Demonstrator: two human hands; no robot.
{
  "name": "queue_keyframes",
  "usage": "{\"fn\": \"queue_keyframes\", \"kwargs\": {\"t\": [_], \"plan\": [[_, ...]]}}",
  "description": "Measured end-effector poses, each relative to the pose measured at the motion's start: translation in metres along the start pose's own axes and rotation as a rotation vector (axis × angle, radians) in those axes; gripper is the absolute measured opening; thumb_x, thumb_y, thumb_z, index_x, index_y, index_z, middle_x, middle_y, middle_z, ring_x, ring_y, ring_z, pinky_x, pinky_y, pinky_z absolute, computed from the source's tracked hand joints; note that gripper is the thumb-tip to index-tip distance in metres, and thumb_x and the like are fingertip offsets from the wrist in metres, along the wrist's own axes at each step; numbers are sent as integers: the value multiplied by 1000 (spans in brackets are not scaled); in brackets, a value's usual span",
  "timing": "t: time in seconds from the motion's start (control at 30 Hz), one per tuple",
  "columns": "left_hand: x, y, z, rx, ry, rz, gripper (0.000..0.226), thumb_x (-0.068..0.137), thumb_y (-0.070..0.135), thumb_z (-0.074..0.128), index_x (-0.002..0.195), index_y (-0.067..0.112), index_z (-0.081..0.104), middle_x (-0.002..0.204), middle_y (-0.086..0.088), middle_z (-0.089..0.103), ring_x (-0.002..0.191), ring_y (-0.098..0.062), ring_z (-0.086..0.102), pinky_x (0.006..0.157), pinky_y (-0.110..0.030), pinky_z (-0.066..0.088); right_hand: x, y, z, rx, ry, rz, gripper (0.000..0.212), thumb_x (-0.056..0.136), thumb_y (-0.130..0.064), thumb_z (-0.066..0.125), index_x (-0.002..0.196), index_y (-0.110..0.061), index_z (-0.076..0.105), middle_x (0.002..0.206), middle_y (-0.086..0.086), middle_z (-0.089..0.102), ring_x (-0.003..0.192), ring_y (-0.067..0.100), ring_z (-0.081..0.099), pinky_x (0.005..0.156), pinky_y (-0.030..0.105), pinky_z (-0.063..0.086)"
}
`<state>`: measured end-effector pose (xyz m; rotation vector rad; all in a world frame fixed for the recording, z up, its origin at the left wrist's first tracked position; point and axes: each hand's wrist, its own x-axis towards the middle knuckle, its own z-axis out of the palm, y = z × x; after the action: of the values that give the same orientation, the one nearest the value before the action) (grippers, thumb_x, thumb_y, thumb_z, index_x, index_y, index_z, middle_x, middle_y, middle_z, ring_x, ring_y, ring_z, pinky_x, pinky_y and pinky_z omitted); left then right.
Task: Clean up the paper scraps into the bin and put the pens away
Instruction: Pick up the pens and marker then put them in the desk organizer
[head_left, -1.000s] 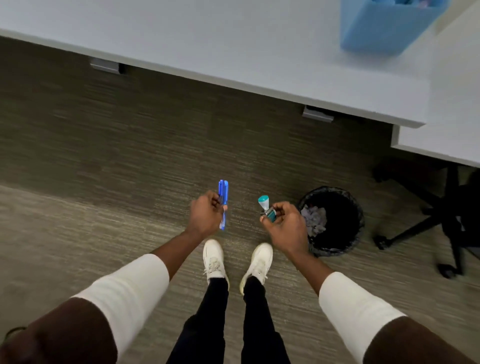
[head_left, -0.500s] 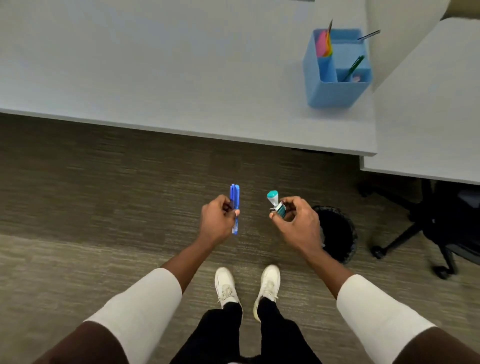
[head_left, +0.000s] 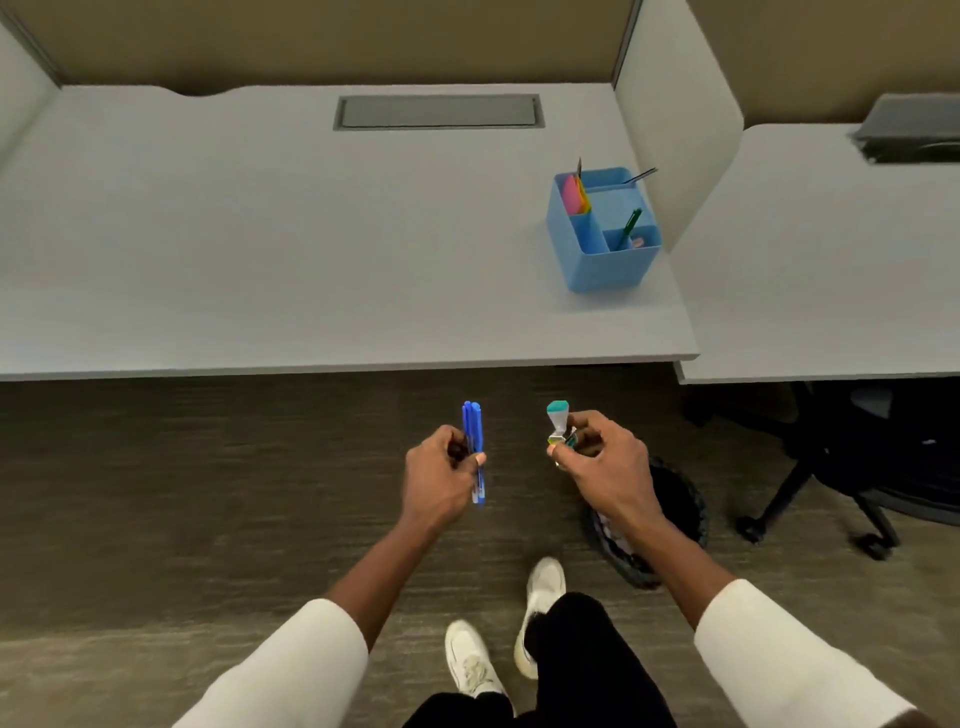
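Pens step — left hand (head_left: 441, 478) grips blue pens (head_left: 474, 452), right hand (head_left: 602, 462) grips teal-capped markers (head_left: 560, 423); next, probably the blue organizer (head_left: 602, 260) on the desk (head_left: 260, 260).

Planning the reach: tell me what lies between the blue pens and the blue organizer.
In the head view, only carpet and bare desk top separate the blue pens in the left hand from the blue organizer.

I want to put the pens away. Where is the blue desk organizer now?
In the head view, the blue desk organizer stands on the right part of the white desk, near its front right corner, beside the white divider panel.
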<state>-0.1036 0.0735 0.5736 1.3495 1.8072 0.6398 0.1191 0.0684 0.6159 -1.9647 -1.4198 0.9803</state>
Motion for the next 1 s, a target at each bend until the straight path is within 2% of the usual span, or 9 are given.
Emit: {"fn": "queue_keyframes", "kwargs": {"t": [0.07,0.13,0.23,0.4,0.5,0.57,0.67,0.77,1.0], "plan": [[7,8,-1,-17,-22,-6,19,89,21,82,92,31,67,84,11,73,72,4,69,62,-10,52,5,-8,-4,52,22,29,37,85,-33,83,119,-34,67,103,-11,69,91,4,67,71,17,51],[17,17,-3,-3,-31,16,21,88,21,82,91,33,65,83,12,71,72,6,68,59,-8,52,15,-15,-8,101,25,57,37,84,-29,83,116,-34,66,103,-11,68,94,7,67,79,26,58],[36,30,-7,33,-40,28,18,90,23,81,97,30,66,85,13,70,76,3,67,67,-12,53,34,-23,-14,197,8,130,42,81,-20,85,117,-31,67,108,-7,67,100,11,67,91,40,62],[78,52,-7,33,-23,51,15,91,25,80,100,25,68,87,14,70,79,2,66,67,-9,46,77,-33,-27,473,-55,225,40,78,-3,84,108,-27,71,109,5,70,105,25,72,88,47,65],[101,69,-1,52,-24,51,17,92,26,78,99,30,63,88,16,67,81,5,66,66,-8,46,107,-40,-34,661,-136,256,33,86,-9,81,115,-20,70,116,11,71,105,28,75,90,49,64],[116,82,3,72,-22,47,20,92,28,78,96,35,60,85,17,66,79,7,65,63,-6,43,126,-45,-39,699,-169,269,29,89,-18,80,116,-19,70,113,13,74,99,27,78,90,50,64],[137,99,10,78,-6,39,20,92,29,79,97,35,61,86,17,68,79,7,67,64,-6,43,154,-51,-44,599,-184,222,27,90,-33,79,113,-22,70,105,9,76,93,25,79,86,48,65],[160,116,18,62,24,34,19,92,27,79,99,32,62,86,21,66,80,7,67,65,-5,44,181,-55,-50,330,-128,138,33,92,-45,74,117,-25,66,114,0,72,99,19,74,85,41,66],[201,143,26,24,35,30,19,91,23,80,96,29,62,87,21,67,85,20,63,65,3,46,226,-75,-82,142,33,-125,34,91,-44,74,115,-23,62,114,-8,73,105,9,69,96,25,57]]}}
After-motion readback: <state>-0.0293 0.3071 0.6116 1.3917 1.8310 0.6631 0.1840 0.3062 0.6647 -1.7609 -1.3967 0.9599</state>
